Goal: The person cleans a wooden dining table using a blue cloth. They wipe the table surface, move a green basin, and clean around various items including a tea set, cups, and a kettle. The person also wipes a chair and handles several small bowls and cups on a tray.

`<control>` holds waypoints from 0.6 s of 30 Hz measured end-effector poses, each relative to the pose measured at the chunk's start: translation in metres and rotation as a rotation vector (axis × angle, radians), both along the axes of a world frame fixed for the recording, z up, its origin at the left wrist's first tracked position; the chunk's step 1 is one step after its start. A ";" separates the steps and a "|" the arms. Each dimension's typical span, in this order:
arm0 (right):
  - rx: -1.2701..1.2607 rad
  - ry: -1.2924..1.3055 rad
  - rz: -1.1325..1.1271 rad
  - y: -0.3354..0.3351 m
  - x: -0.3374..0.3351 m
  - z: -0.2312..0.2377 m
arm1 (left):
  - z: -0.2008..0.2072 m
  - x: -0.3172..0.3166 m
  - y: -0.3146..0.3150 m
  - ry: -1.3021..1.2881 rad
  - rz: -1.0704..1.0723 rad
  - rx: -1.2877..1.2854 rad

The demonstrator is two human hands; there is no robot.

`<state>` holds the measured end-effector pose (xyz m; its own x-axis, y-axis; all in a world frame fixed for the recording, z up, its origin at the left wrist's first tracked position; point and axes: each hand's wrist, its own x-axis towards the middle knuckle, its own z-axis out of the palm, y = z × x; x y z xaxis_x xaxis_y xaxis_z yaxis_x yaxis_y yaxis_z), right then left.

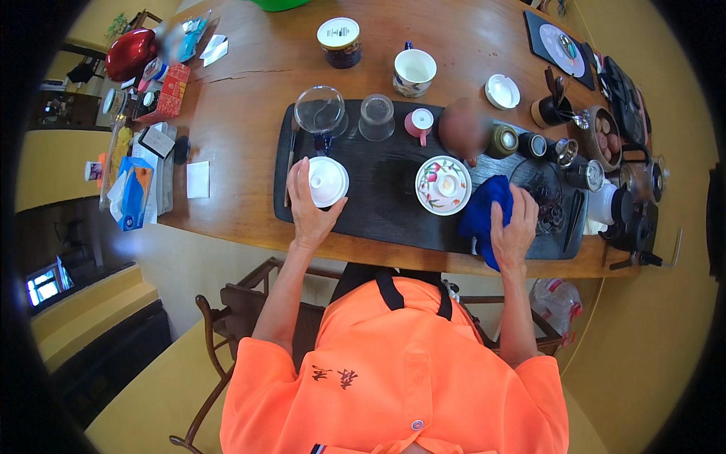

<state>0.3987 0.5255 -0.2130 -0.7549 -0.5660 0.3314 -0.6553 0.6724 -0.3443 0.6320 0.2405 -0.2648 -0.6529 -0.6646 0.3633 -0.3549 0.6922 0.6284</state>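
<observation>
A white gaiwan with a knobbed lid (328, 178) stands at the left end of the black tea tray (370, 197). My left hand (311, 216) curls round its near left side, thumb at the right and fingers at the left. At the tray's right, my right hand (514, 227) grips a bunched blue cloth (484, 212). Just left of that cloth sits a second gaiwan, white with painted flowers and fruit (443, 185), its lid on. Behind these on the tray are a clear glass pitcher (321, 110), a glass cup (376, 118) and a small pink cup (419, 124).
A reddish-brown rounded object (463, 130), partly blurred, and several small jars line the tray's back right. Beyond the tray stand a lidded tin (339, 41), a mug (414, 72) and a white ashtray (502, 91). A blue tissue box (134, 193) sits at the left edge.
</observation>
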 end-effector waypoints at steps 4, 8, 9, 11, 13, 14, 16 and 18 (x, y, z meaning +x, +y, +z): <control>0.251 -0.086 0.009 0.046 0.012 -0.022 | 0.001 0.001 -0.001 -0.014 -0.030 0.016; 0.299 -0.145 0.072 0.050 0.016 -0.024 | 0.001 0.004 0.001 -0.015 -0.024 -0.032; 0.317 -0.134 0.095 0.048 0.018 -0.019 | 0.003 0.004 0.002 -0.021 -0.031 -0.038; 0.373 -0.092 0.122 0.046 0.023 -0.015 | 0.008 0.003 0.003 -0.031 -0.039 -0.050; 0.325 -0.176 0.102 0.048 0.019 -0.019 | 0.015 0.001 0.004 -0.038 -0.036 -0.063; 0.302 -0.216 0.092 0.049 0.016 -0.021 | 0.016 0.000 0.003 -0.052 -0.040 -0.068; 0.204 -0.239 0.100 0.051 0.013 -0.023 | 0.019 -0.003 0.002 -0.077 -0.043 -0.084; 0.126 -0.271 0.121 0.062 0.014 -0.024 | 0.024 -0.006 0.003 -0.112 -0.052 -0.077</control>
<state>0.4126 0.5877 -0.2370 -0.7304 -0.6812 0.0491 -0.6294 0.6435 -0.4357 0.6263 0.2434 -0.2404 -0.7248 -0.6020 0.3351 -0.3824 0.7561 0.5312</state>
